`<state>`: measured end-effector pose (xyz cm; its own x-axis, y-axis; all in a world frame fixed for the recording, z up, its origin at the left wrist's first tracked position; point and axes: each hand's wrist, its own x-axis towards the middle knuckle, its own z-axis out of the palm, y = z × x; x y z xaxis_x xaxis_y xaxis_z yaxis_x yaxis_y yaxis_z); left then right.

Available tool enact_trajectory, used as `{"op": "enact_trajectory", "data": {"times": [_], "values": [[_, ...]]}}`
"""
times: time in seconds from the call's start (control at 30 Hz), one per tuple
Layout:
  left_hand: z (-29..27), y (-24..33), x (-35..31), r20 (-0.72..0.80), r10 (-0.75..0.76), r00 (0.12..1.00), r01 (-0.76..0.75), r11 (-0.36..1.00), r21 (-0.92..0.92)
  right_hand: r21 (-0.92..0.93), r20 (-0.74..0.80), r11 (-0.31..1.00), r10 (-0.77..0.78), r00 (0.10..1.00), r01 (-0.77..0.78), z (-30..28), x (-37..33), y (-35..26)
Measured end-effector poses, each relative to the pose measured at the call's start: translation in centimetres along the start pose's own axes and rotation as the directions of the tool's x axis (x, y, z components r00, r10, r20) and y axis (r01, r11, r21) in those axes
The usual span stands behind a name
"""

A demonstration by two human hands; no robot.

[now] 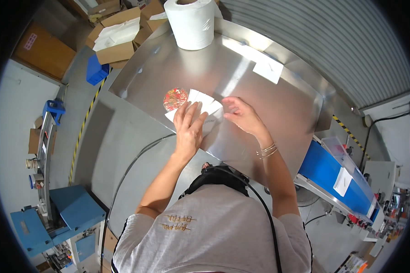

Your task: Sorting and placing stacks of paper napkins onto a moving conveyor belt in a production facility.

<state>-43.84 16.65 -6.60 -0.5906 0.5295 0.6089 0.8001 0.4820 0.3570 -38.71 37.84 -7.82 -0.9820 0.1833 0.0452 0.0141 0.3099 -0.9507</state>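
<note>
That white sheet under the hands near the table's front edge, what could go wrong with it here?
The white sheet lies close to the front edge of the steel table, so it might slide off. The left hand presses it flat while the right hand only touches one end, so it may crease unevenly. The round red item sits at its far side and could be nudged away.

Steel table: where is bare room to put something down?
The steel table is bare between the paper roll and the hands, and right of the right hand. Crowded: the white sheets and round patterned disc under the left hand.
</note>
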Motion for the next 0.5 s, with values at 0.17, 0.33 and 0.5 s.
{"op": "enact_trajectory", "data": {"times": [0.17, 0.33, 0.5], "values": [[-0.2, -0.2, -0.1, 0.012, 0.014, 1.000, -0.014, 1.000, -0.024, 0.052, 0.204, 0.996, 0.065, 0.977, -0.077, 0.8, 2.0, 0.6], [-0.2, 0.1, 0.1, 0.007, -0.046, 0.999, 0.046, 0.998, -0.046, 0.098, 0.198, 0.992, 0.054, 0.979, -0.075, 0.8, 2.1, 0.7], [-0.3, 0.0, 0.1, 0.005, -0.037, 0.999, 0.037, 0.997, -0.068, 0.153, 0.191, 0.984, 0.057, 0.980, -0.087, 0.7, 1.8, -0.1]]}}
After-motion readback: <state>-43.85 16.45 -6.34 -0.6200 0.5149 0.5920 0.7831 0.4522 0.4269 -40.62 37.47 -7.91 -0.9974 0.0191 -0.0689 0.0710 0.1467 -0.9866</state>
